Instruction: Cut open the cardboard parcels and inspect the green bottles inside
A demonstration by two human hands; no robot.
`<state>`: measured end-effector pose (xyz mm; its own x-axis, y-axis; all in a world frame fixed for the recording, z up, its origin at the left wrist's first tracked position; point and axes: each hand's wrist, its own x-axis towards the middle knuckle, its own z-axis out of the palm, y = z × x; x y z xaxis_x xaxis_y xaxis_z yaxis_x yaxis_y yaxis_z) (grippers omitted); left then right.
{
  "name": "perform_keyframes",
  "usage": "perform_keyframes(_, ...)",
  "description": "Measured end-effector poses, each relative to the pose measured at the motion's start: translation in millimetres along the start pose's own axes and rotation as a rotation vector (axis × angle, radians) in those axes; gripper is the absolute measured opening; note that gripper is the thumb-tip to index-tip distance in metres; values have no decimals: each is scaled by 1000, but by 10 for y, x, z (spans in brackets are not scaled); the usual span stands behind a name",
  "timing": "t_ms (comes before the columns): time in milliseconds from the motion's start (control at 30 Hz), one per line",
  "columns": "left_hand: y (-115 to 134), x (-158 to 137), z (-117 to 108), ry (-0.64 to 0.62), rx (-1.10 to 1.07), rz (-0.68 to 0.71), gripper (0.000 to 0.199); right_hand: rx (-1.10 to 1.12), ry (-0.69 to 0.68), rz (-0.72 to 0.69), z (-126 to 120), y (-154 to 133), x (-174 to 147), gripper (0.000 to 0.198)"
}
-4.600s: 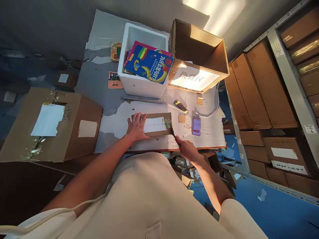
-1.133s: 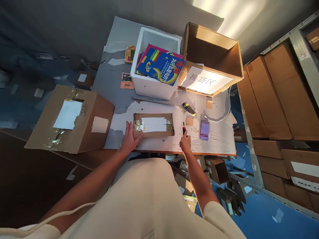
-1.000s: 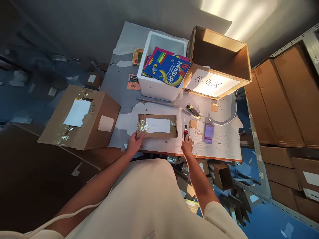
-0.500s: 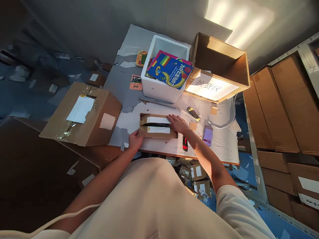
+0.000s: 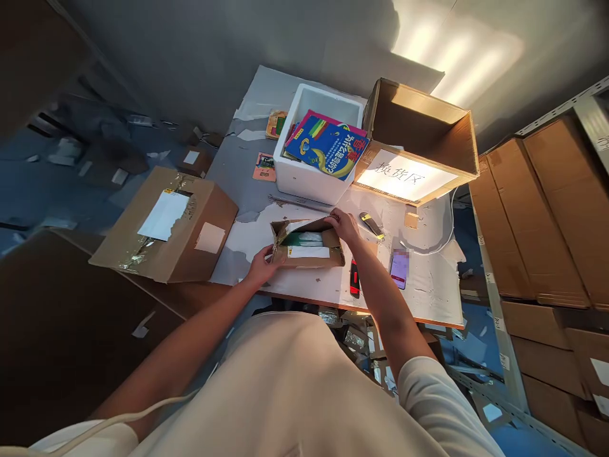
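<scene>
A small cardboard box (image 5: 309, 260) lies near the front edge of the table, its top flaps parted. Inside it shows something green and whitish (image 5: 304, 239), too hidden to name. My left hand (image 5: 262, 265) grips the box's left end, fingers closed on the cardboard. At the far right corner, my right hand (image 5: 343, 226) pinches the raised back flap. Right of the box lie a red and black box cutter (image 5: 354, 279), a yellow and black box cutter (image 5: 372, 225) and a phone (image 5: 399, 268) with a lit screen.
Behind stands a white foam box (image 5: 314, 181) holding books (image 5: 328, 146), beside an open carton (image 5: 413, 178) with a handwritten sign. A large taped carton (image 5: 164, 222) stands on the left. Shelving with cartons (image 5: 547, 209) lines the right side. Scraps litter the floor.
The small box's top flaps have come apart, showing its contents. My right hand has moved from resting flat on the top to lifting the back flap. My left hand stays at the left end.
</scene>
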<state>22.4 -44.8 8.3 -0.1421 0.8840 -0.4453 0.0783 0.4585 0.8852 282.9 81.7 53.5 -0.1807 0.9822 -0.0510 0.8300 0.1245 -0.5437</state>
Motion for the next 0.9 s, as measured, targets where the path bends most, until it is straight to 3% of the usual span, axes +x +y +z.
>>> perform_keyframes(167,1,54,-8,3,-8,-18,54,-143,-113,-42,-177,-79,95,33)
perform_keyframes(233,-7,93,-4,16,34,-51,55,-294,-173,-152,-205,-191,2,29)
perform_keyframes(367,-94,144,63,72,93,-46,58,-576,-211,-515,40,-608,-280,52)
perform_keyframes(433,-158,142,107,58,96,17,58,-632,-250,-589,238,-853,-301,54)
perform_keyframes(533,-220,116,141,-35,79,100,56,-675,-424,-527,399,-1134,-84,42)
perform_keyframes(633,-212,101,139,-57,86,83,55,-678,-571,-548,332,-1262,260,32)
perform_keyframes(900,-184,93,141,-60,128,62,61,-525,-736,-701,45,-1212,666,32)
